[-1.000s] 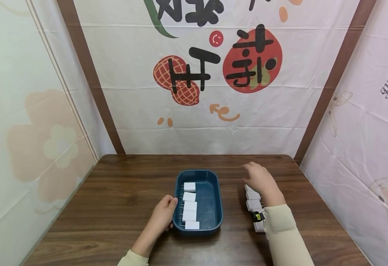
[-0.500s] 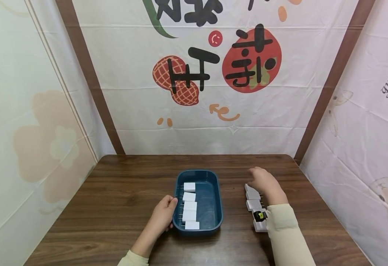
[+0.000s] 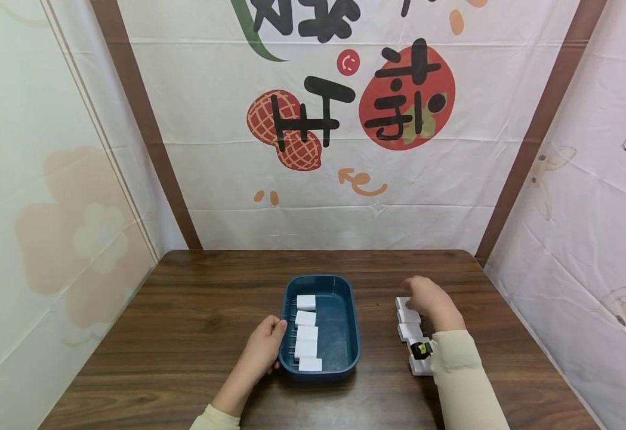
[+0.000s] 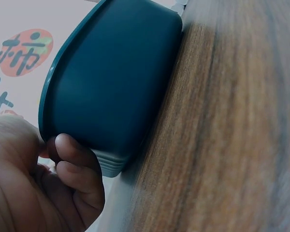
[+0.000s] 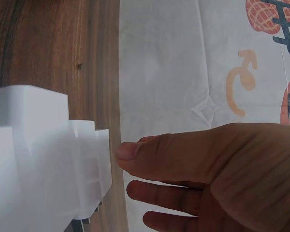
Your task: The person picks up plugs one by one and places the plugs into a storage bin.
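Observation:
My left hand (image 3: 263, 343) grips the left side of a dark blue rectangular tray (image 3: 339, 340), thumb at the rim. In the left wrist view its fingers (image 4: 79, 179) curl against the outer wall. Several white plug chargers (image 3: 306, 334) lie in a column inside the tray, metal prongs pointing left. To the right of the tray, more white plug chargers (image 3: 410, 331) form a row on the table, prongs to the right. Over that row's far end hovers my right hand (image 3: 435, 304), holding nothing; in the right wrist view its thumb (image 5: 169, 152) and spread fingers point at the chargers (image 5: 43, 164).
A brown wood-grain table (image 3: 210, 298) carries everything. Printed white cloth (image 3: 227, 227) hangs behind it and along both sides. A small black and yellow device (image 3: 420, 349) sits at my right wrist, overlapping the near chargers in the head view.
My right hand has come down and slightly right, closer to the far end of the charger row. The left hand and the tray have stayed put.

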Tool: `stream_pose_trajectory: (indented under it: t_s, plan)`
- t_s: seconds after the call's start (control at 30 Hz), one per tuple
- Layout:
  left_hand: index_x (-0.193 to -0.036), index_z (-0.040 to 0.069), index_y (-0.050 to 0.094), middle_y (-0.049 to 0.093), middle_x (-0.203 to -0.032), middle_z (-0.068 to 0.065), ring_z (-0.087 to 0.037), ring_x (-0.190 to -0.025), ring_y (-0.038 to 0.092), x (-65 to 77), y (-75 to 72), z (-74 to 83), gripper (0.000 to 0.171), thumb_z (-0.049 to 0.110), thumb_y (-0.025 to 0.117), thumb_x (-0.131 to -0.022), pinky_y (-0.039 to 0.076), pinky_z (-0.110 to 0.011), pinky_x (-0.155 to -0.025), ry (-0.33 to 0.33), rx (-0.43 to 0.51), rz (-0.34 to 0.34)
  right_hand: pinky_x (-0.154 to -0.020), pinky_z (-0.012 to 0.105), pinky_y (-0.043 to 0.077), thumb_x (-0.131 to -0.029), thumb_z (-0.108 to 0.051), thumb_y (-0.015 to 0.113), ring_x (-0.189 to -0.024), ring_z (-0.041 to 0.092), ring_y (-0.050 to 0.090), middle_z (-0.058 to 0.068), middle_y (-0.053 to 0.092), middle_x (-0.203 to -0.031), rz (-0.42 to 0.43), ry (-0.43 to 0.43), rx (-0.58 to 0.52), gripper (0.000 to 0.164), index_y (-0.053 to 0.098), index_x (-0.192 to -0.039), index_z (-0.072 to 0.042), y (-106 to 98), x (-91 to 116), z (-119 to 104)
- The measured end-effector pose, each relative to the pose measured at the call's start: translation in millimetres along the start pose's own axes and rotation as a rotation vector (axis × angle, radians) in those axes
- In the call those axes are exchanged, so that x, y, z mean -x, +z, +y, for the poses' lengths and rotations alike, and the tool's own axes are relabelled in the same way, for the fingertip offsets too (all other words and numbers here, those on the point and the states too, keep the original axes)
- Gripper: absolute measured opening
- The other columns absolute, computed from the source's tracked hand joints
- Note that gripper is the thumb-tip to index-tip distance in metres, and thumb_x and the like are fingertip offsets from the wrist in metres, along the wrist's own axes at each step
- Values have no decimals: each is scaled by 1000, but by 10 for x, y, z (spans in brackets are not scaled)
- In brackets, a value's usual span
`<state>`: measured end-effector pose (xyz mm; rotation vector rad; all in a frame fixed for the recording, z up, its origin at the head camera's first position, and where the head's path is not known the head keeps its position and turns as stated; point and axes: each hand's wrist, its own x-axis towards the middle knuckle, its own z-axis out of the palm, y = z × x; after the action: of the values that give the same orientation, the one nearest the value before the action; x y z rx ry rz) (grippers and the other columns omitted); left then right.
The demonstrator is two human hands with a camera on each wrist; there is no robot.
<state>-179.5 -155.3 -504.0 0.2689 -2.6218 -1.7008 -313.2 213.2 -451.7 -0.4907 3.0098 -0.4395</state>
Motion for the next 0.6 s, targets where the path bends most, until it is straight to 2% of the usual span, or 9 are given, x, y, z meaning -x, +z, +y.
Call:
stream_pose_trajectory:
  t_s: [0.43,0.6]
  plan:
    - [-109,6,58,52,-60,-8,-20,-41,51,-7,22,-1,29,33,46,-109,40,-28,-35,-5,-1,2,-92,52,55,-85,5,74,-113,37,66,22,68,-125,-16,57,-15,42,66,-126,5,112,-32,46]
    - [-108,6,58,52,-59,-8,-20,-41,50,-12,21,-4,29,32,46,-109,40,-28,-35,2,-7,3,-91,53,55,-85,4,73,-112,38,66,23,69,-123,-14,43,-6,42,66,-126,6,108,-37,37]
